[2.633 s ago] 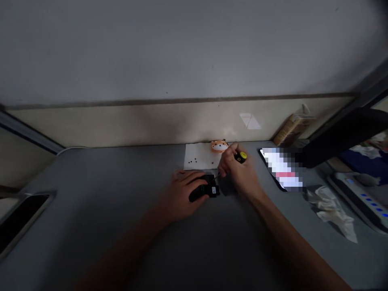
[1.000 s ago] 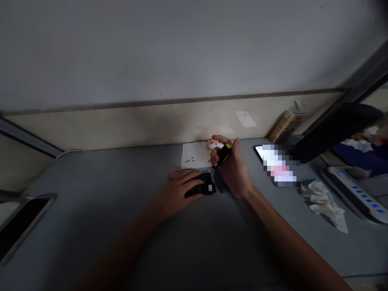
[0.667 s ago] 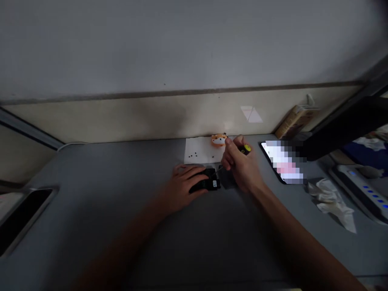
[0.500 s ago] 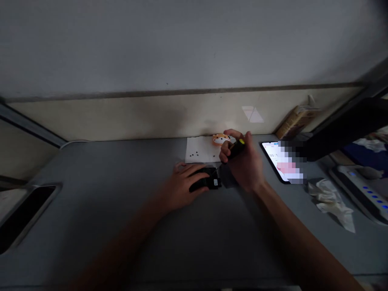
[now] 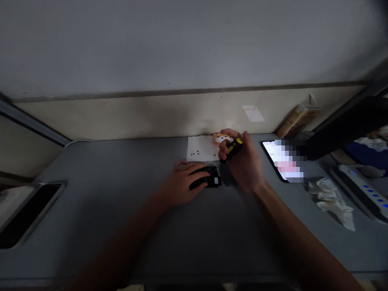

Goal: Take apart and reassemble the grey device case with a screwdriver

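Screwdriver (image 5: 234, 148) with a yellow end cap sits in the right hand (image 5: 244, 165), its cap now drawn in closer to the knuckles than a moment earlier, with the handle tilted up and away from a small black plastic device (image 5: 201, 182) on a grey desk (image 5: 100, 226). The right fingers (image 5: 223, 150) curl tightly around the handle, pressed together and pinching it against the thumb, though motion blur softens their edges. A thin metal shaft (image 5: 217, 166) slants down to the device's near-right end – whether its tip touches the device, the blur and the hand make it impossible to tell. The left hand (image 5: 182, 182) lies across the device, its left fingers (image 5: 194, 167) slightly spread and pressing on top, pinning it flat. A white label (image 5: 216, 182) marks the device's right end. Just beyond the device lies a white paper sheet (image 5: 201, 151) bearing small black screws (image 5: 197, 153), with an orange dog-faced toy (image 5: 222, 138) farther back. To the device's right are a smartphone (image 5: 280, 159) with a pixelated screen and crumpled tissue (image 5: 330, 204), and well past them, a power strip (image 5: 360, 194) shows blue lights – all untouched by either hand.
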`<state>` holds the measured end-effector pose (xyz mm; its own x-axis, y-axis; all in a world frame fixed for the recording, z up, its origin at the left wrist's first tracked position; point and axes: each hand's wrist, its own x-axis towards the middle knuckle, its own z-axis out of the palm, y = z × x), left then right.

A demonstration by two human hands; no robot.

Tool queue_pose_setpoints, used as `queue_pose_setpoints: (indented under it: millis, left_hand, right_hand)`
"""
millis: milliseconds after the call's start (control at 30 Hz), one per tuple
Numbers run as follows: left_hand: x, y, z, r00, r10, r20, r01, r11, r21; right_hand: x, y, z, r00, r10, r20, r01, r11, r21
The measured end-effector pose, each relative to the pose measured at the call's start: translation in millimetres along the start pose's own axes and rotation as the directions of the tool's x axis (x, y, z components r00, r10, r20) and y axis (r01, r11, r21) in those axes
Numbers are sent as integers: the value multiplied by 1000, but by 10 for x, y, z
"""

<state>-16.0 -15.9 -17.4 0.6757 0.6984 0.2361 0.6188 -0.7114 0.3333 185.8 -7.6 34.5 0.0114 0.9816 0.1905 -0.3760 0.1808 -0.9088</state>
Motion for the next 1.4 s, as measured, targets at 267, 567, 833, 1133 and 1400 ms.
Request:
queue_pose_setpoints:
  millis: [267, 567, 833, 1133, 1400]
  left_hand:
    - [3, 8, 8, 1000, 12, -20, -12, 1000, 20]
    - [-4, 6, -11, 998, 53, -32, -51, 997, 55]
    - [-1, 8, -32, 996, 79, -30, -77, 993, 85]
    - [-5, -55, -62, 985, -68, -157, 67, 998, -15]
    - [9, -113, -29, 942, -212, -261, 198, 977, -79]
  right_hand:
    - [-16, 4, 5, 999, 10, -41, -8, 999, 42]
    - [14, 0, -147, 974, -214, 75, 223, 840, -495]
    - [-6, -192, -287, 944, -330, 17, 231, 623, -747]
    - [48, -67, -388, 919, -378, -110, 92, 478, -873]
    - [10, -112, -288, 890, -427, -160, 143, 594, -791]
